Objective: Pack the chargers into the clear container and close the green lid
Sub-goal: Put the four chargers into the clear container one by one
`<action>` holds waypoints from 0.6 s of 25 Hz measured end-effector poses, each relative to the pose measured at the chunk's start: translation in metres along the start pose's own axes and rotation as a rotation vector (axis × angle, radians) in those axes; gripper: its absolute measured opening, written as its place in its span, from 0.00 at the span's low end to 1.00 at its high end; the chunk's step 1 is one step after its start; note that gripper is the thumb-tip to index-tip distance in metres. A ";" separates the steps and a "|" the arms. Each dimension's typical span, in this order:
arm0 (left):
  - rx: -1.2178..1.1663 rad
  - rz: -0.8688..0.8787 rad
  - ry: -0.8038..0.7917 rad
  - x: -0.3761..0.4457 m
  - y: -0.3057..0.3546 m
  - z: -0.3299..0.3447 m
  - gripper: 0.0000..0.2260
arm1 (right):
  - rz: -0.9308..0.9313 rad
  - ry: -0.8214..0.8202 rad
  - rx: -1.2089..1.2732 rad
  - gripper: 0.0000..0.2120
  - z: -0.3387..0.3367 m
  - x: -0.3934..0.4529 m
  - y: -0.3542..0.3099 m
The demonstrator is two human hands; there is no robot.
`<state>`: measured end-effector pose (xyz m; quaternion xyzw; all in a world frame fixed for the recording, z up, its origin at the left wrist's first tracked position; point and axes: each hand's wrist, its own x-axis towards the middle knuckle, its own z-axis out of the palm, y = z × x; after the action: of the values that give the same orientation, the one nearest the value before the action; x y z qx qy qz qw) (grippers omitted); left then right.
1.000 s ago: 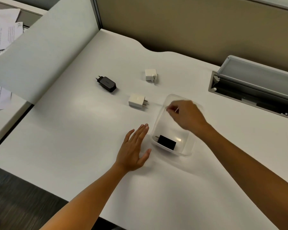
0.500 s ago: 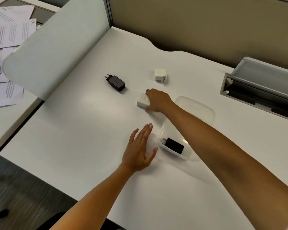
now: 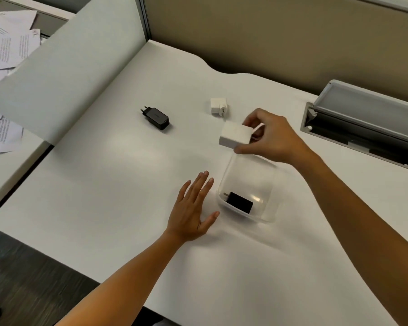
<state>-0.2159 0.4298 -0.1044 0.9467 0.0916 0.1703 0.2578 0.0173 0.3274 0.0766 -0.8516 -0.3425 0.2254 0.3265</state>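
A clear container [image 3: 264, 175] stands open on the white desk with one black charger [image 3: 239, 202] lying in its near end. My right hand [image 3: 272, 137] holds a white charger [image 3: 235, 138] in the air above the container's far rim. My left hand [image 3: 193, 208] rests flat on the desk just left of the container, fingers spread, holding nothing. A second black charger [image 3: 156, 118] lies on the desk to the far left. A smaller white charger [image 3: 218, 106] lies beyond my right hand. No green lid is in view.
A grey open cable tray [image 3: 367, 128] is set into the desk at the right. A pale curved divider panel [image 3: 66, 74] borders the desk on the left, with loose papers [image 3: 3, 55] beyond it. A beige partition wall [image 3: 269, 36] stands behind the desk.
My right hand left the container, reached to the white charger on the desk, gripped it and lifted it toward the container. My left hand stayed flat beside the container.
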 end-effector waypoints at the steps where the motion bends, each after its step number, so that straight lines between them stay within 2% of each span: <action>1: 0.010 0.018 0.004 0.000 0.000 0.000 0.33 | 0.058 -0.014 -0.079 0.28 -0.010 -0.012 0.001; 4: 0.047 0.063 0.004 -0.001 0.001 -0.001 0.31 | 0.160 -0.114 -0.377 0.26 -0.013 -0.029 0.006; 8: 0.090 0.062 -0.019 -0.001 0.002 -0.002 0.30 | 0.254 -0.332 -0.652 0.19 0.034 -0.029 0.009; 10: 0.096 0.053 -0.024 0.000 0.003 -0.001 0.29 | 0.263 -0.366 -0.692 0.18 0.054 -0.024 0.015; 13: 0.110 0.045 -0.034 0.000 0.001 0.001 0.30 | 0.164 -0.338 -0.696 0.15 0.066 -0.012 0.021; 15: 0.117 0.040 -0.040 0.000 0.000 0.002 0.30 | 0.111 -0.309 -0.648 0.24 0.069 -0.007 0.029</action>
<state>-0.2156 0.4287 -0.1057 0.9650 0.0774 0.1506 0.2002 -0.0174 0.3341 0.0098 -0.8840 -0.3948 0.2487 -0.0287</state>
